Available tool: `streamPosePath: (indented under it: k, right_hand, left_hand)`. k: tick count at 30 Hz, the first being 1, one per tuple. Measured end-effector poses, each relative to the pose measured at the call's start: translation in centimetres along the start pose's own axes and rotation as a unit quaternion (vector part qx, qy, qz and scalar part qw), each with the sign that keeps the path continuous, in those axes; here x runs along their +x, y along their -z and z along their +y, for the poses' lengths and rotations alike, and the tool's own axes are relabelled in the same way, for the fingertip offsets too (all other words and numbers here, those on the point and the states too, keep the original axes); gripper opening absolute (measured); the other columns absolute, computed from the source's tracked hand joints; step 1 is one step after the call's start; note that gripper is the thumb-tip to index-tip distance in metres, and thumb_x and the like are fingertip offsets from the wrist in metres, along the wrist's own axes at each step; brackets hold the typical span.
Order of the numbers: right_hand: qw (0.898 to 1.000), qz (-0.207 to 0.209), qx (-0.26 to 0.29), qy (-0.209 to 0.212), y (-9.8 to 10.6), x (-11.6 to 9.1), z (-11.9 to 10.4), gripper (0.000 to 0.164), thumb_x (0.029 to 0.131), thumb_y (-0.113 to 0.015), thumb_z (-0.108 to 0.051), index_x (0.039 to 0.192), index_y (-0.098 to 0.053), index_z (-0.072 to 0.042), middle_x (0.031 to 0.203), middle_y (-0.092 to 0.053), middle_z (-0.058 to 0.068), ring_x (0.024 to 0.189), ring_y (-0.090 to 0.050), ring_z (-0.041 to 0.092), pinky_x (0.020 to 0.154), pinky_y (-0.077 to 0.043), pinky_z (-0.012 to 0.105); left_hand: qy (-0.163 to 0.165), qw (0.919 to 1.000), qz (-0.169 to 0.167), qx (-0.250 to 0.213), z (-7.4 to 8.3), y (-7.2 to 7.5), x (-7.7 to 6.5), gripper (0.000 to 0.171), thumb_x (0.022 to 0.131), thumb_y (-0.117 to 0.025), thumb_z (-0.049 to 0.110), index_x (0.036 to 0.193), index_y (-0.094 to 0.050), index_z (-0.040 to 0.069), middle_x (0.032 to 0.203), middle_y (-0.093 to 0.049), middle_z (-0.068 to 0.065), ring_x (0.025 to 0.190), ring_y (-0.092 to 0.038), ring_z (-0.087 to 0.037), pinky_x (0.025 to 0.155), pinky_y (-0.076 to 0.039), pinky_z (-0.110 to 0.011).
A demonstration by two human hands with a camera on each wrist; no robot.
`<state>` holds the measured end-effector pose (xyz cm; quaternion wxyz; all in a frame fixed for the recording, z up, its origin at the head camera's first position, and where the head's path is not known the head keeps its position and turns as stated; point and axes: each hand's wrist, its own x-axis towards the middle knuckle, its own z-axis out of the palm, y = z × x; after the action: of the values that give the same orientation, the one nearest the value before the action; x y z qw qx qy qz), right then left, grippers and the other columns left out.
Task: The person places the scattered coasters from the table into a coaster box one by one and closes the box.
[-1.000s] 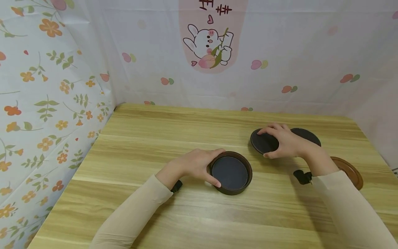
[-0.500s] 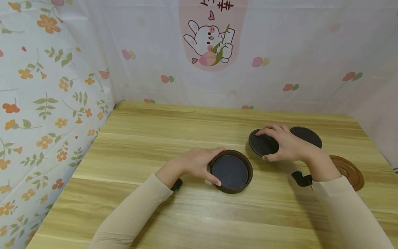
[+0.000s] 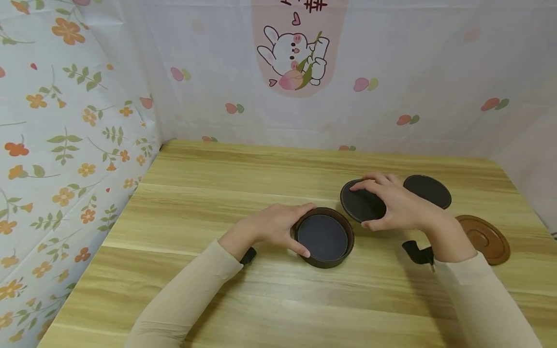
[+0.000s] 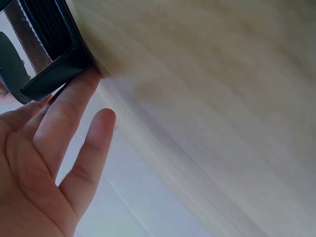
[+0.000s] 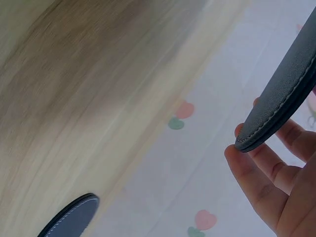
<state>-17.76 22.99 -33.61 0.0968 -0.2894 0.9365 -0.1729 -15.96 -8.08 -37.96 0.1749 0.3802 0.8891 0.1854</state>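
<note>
My left hand (image 3: 274,224) grips the left side of a round coaster holder (image 3: 324,264), thumb at the front and fingers behind. A dark disc (image 3: 323,237) lies flat inside its brown wall. Just behind and to the right, my right hand (image 3: 402,208) holds a round black coaster (image 3: 359,203) by its edge. That coaster is tilted and raised above the table; its stitched rim shows in the right wrist view. Part of the holder (image 4: 64,71) appears at the top left of the left wrist view, fingers touching its lower edge.
Another black coaster (image 3: 427,192) lies on the wooden table (image 3: 209,183) at the back right. In front of it sits a round brown piece (image 3: 489,244), partly behind the right forearm. A black strap piece (image 3: 417,252) sticks out at the right wrist. Patterned cloth (image 3: 209,58) hangs behind and at left.
My right hand has moved left with the black coaster, closer to the holder. More of the other coaster and the brown piece shows now. The left hand keeps its hold.
</note>
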Motion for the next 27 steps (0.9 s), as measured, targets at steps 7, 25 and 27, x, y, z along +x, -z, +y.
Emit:
streamPosePath:
  k: [7, 25, 27]
  right_hand:
    - [1.0, 0.011, -0.013, 0.026, -0.2, -0.6, -1.4, 0.072, 0.076, -0.084, -0.032, 0.139, -0.051, -0.025, 0.152, -0.037, 0.014, 0.136, -0.03, 0.044, 0.094, -0.043, 0.064]
    - [0.997, 0.023, -0.024, 0.066, -1.2, -1.5, -3.7, 0.077, 0.071, -0.087, -0.034, 0.139, -0.051, -0.028, 0.151, -0.037, 0.011, 0.129, -0.037, 0.034, 0.091, -0.048, 0.052]
    - [0.997, 0.02, -0.02, 0.069, -1.5, -1.5, -4.0, 0.077, 0.07, -0.087, -0.034, 0.138, -0.051, -0.028, 0.151, -0.036, 0.01, 0.13, -0.036, 0.032, 0.092, -0.048, 0.05]
  left_hand:
    - [-0.007, 0.9999, -0.002, 0.007, 0.3, 0.4, -0.1, 0.099, 0.075, -0.078, 0.062, 0.151, -0.032, 0.019, 0.129, -0.063, 0.004, 0.114, -0.062, -0.012, 0.099, -0.05, -0.033]
    - [-0.032, 0.9966, -0.016, -0.075, 0.4, 0.4, 0.2, 0.096, 0.075, -0.084, 0.05, 0.148, -0.034, 0.013, 0.134, -0.056, 0.002, 0.118, -0.056, -0.011, 0.103, -0.046, -0.029]
    - [-0.033, 0.9965, -0.017, -0.075, 0.4, 0.3, 0.2, 0.095, 0.075, -0.084, 0.05, 0.148, -0.034, 0.013, 0.134, -0.055, 0.003, 0.117, -0.056, -0.01, 0.102, -0.046, -0.029]
